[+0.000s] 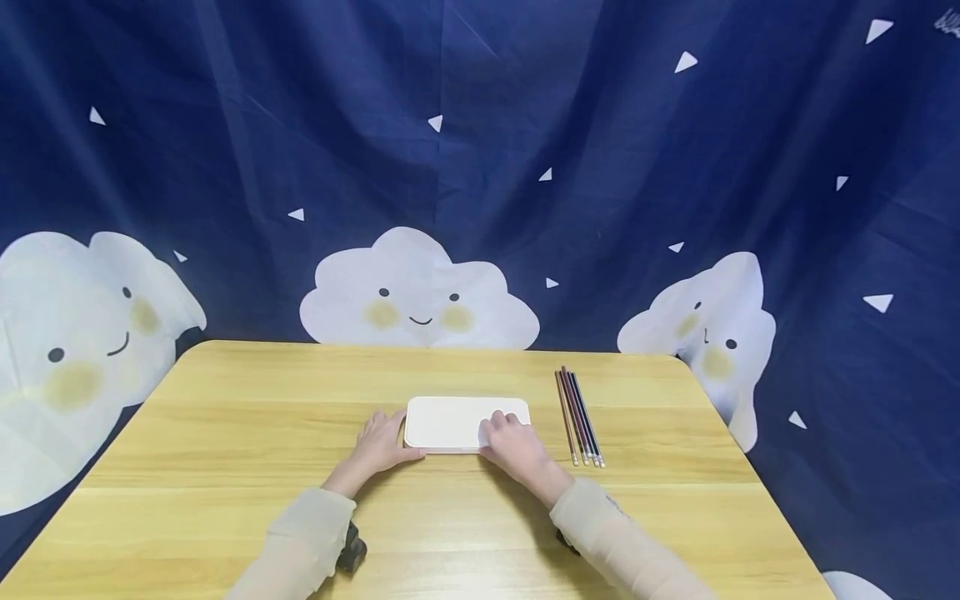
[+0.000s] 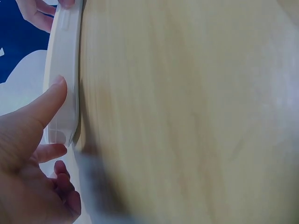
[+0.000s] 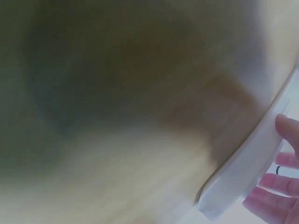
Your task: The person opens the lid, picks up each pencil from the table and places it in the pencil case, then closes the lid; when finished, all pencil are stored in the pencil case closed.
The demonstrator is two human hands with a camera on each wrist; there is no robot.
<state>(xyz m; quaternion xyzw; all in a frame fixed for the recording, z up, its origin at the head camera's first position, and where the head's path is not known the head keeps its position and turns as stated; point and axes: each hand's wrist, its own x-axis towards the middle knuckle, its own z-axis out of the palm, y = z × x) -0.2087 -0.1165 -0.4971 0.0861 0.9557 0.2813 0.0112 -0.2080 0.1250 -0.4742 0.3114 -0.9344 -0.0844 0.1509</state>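
A flat white pencil case [image 1: 446,423] with rounded corners lies lengthwise on the table, its lid closed. My left hand [image 1: 381,443] grips its left end, the thumb along the front side and the fingers round the corner. In the left wrist view the thumb presses the case's pale side wall [image 2: 65,60]. At the right front my right hand [image 1: 513,444] holds the case, with bent fingers over the lid and the thumb against the front side. The right wrist view has that thumb [image 3: 287,128] on the wall, and a dark ring on one finger.
Several dark red and black pencils [image 1: 577,417] with white eraser ends lie side by side just right of the case. The light wooden table [image 1: 262,383] has rounded far corners. Behind it hangs a dark blue curtain [image 1: 495,100] with smiling clouds.
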